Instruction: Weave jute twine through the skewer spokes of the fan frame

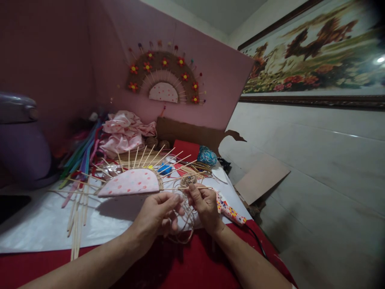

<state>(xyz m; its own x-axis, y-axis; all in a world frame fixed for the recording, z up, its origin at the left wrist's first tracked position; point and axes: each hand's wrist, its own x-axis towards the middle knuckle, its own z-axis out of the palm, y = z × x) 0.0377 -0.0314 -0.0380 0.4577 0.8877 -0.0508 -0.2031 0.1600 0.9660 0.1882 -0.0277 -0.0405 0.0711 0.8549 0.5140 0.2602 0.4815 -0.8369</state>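
Note:
A half-round panel [129, 182] covered in pink spotted cloth stands tilted on the white sheet, thin wooden sticks [143, 155] fanning out from its curved edge. My left hand [161, 210] is just below its right corner, thumb and forefinger pinched together; what lies between them is too small to make out. Beside the lowest right-hand stick, my right hand [206, 204] is closed, with thumb and fingertips pinching twine. Loops of brown twine [189, 235] hang between and below both hands, and a tangled twine bundle [189, 180] lies just behind them.
A patterned glue gun [231, 212] with a black cord lies to the right. Loose sticks [76, 224] lie at left, near coloured pipe cleaners [81, 148]. Behind are crumpled pink cloth [126, 128], blue yarn [207, 155] and cardboard [192, 134]. A purple flask [24, 144] stands far left.

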